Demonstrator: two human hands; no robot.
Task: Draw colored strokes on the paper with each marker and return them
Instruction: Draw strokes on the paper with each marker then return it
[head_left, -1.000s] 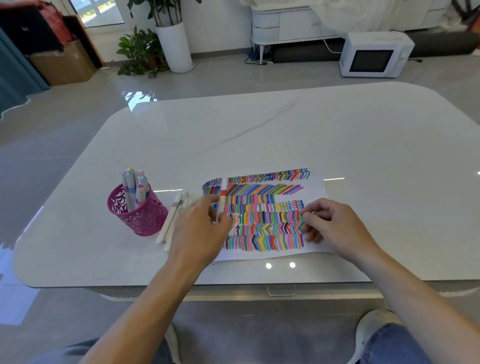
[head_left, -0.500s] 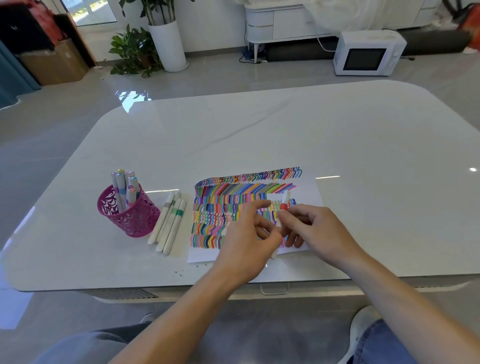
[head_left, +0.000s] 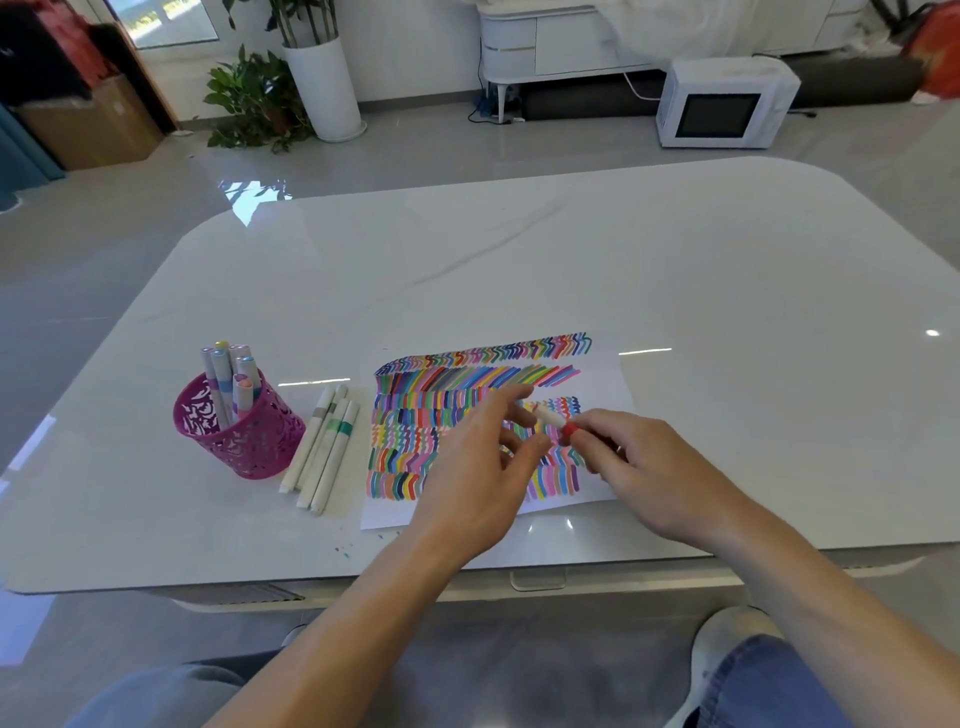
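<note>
A white paper (head_left: 605, 376) covered in rows of colored strokes lies on the table in front of me. My right hand (head_left: 649, 478) hovers over the paper's right half and grips a white marker with a red band (head_left: 553, 417), its white end pointing up and left. My left hand (head_left: 478, 467) is just left of that end, fingers spread, fingertips close to the marker; I see nothing held in it. A pink mesh pen cup (head_left: 244, 441) with several markers (head_left: 228, 374) upright in it stands left of the paper.
Several white markers (head_left: 327, 447) lie side by side on the white table (head_left: 519, 270) between the cup and the paper. Small ink specks mark the table near the paper's front left corner. A white microwave (head_left: 722, 104) and a potted plant (head_left: 260, 98) stand on the floor beyond.
My left hand carried the red-banded marker from the paper's left side to the right hand. The right hand now holds it, and the left fingers have spread apart.
</note>
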